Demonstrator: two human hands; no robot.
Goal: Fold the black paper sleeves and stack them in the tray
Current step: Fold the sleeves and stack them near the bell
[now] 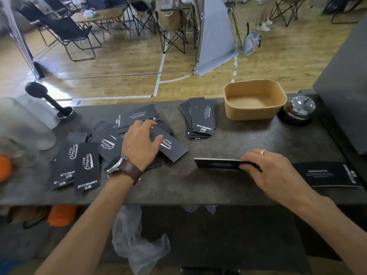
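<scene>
Head view gives us the dark stone-look counter (198, 187), and on it the scattered heap of flat black paper sleeves with white lettering (87, 161), spread from the centre toward nine o'clock. Our left hand (142, 142), with a brown leather-strapped watch (124, 167) at the wrist, lies palm-down on that heap, its fingers spread and its fingertips pressing one tilted sleeve (171, 146); it is flattened on the sleeve, not closed around it. At about three o'clock from there, our right hand (272, 171), a silver ring (262, 152) on one finger, pinches a thin bundle of folded black sleeves (216, 163) stood on its long edge on the counter, thumb and fingers clamped on its right end. Toward twelve o'clock lies a neater fanned stack of black sleeves (201, 118), and just beside it at one o'clock stands the tan rounded-rectangle tray (254, 114), with nothing showing inside it. Beyond the tray at two o'clock sits a chrome dome call bell on a black base (298, 109). One more black sleeve (327, 174) lies flat at four o'clock, near the counter's right end. At ten o'clock a black tamper-like tool (47, 99) leans in a small metal cup.
</scene>
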